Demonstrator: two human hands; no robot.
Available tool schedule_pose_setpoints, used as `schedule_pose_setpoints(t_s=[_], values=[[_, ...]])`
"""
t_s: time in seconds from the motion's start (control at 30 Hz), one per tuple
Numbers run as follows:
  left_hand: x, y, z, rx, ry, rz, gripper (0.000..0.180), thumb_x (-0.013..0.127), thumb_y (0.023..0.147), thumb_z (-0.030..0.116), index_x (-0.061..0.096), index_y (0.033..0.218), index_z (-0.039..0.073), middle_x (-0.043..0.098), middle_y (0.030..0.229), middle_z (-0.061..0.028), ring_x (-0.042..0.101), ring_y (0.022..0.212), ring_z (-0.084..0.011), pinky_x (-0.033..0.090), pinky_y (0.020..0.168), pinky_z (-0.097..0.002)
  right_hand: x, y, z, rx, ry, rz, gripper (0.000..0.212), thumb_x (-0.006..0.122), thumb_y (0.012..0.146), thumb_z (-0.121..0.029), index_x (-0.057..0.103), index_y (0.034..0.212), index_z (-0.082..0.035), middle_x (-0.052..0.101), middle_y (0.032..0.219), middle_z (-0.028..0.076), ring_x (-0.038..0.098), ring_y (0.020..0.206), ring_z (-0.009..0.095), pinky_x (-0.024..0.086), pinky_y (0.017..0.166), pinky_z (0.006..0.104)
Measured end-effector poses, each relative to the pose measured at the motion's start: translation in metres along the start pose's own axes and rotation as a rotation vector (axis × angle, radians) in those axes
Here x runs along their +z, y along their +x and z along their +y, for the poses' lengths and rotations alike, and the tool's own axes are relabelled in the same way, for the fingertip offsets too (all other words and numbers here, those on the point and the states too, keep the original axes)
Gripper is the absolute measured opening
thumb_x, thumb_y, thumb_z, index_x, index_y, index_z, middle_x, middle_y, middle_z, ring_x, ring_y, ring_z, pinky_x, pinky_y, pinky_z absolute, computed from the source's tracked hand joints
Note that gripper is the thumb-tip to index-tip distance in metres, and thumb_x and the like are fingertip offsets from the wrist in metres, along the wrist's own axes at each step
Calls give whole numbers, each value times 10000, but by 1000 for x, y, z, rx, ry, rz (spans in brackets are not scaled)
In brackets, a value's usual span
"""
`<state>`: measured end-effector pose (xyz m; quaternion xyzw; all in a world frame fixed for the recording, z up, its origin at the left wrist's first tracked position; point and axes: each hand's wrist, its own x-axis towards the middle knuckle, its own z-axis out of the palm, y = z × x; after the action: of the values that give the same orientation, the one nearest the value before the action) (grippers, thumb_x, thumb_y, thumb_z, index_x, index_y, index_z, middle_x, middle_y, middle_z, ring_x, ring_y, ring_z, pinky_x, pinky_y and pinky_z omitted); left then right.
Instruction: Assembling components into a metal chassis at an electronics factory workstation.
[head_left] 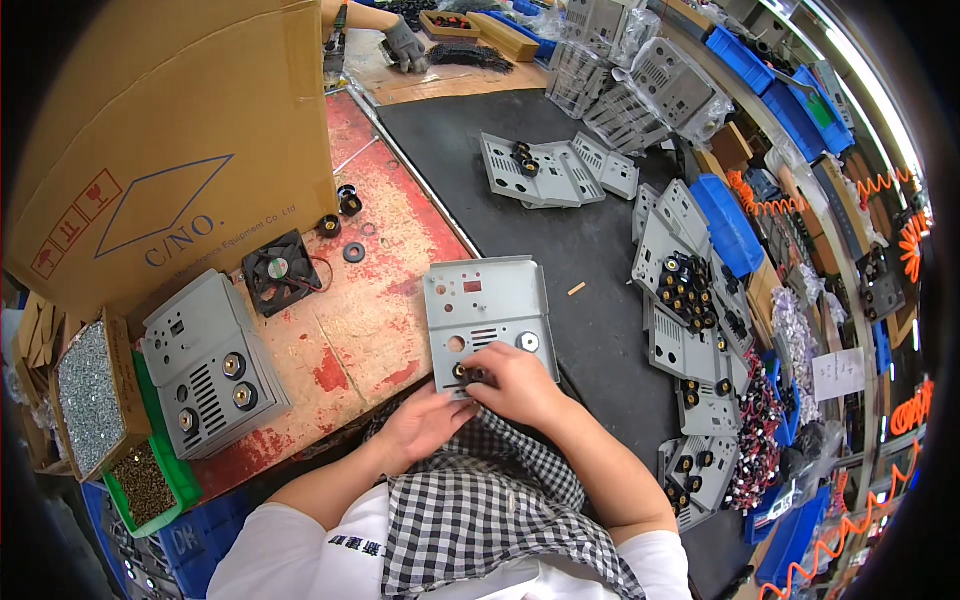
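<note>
A grey sheet-metal panel (505, 318) with slots and round holes lies before me, across the seam of the red worktop and the black mat. At its near left part, my right hand (518, 385) is closed, fingertips pinching a black round socket (474, 377) with a brass centre, partly covered by the fingers. My left hand (424, 424) rests at the panel's near edge with its fingers stretched out, beside the right hand's fingertips. To the right of the pinched socket, a pale round fitting (527, 342) sits in the panel.
On the left are stacked grey panels (205, 350) with sockets, a black fan (282, 273), a large carton (180, 130), a box of screws (95, 395) and a green bin (150, 480). More panels (675, 250) line the black mat's right. At the back shows another person's gloved hand (405, 46).
</note>
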<state>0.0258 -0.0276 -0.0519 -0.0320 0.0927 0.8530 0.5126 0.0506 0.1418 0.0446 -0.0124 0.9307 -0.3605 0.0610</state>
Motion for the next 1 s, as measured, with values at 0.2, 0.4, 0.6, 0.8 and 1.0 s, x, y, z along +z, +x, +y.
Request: schedule_pose_setpoints(t_s=[0.2,0.4,0.6,0.8,1.0], values=[[4,-1,-3,49,198,202,374,508,833,10,464,1199,74,539,1158,-34,511,1096,-147,388,998,-317,19,7,-25,-339,-751,-60,195,639,703,-155,583,850,-39,605,995,174,640,835,254,535,647,343],[12,-8,-2,74,139,61,332,510,793,-33,492,1118,31,551,1038,-44,525,1082,-189,377,1046,-360,11,-2,-19,-380,-650,174,184,628,741,-196,589,799,-25,562,785,78,603,735,238,511,637,350],[14,-8,-1,28,184,51,394,503,808,-18,460,1192,59,547,1091,-43,507,1092,-163,359,1053,-347,13,-8,-13,-442,-581,198,200,632,738,-188,598,875,-47,552,773,61,580,787,219,496,678,334],[10,-10,-4,26,227,24,426,512,799,-24,457,1218,38,546,1185,-88,495,1162,-202,346,1075,-379,5,-9,-8,-485,-435,122,197,653,706,-141,615,884,-65,569,805,59,578,804,226,497,685,338],[13,-12,-5,21,228,22,429,524,792,-25,462,1213,28,545,1183,-95,501,1159,-213,344,1079,-385,4,-10,-8,-515,-414,142,204,715,658,-155,662,841,-82,619,834,44,610,775,225,509,669,326]])
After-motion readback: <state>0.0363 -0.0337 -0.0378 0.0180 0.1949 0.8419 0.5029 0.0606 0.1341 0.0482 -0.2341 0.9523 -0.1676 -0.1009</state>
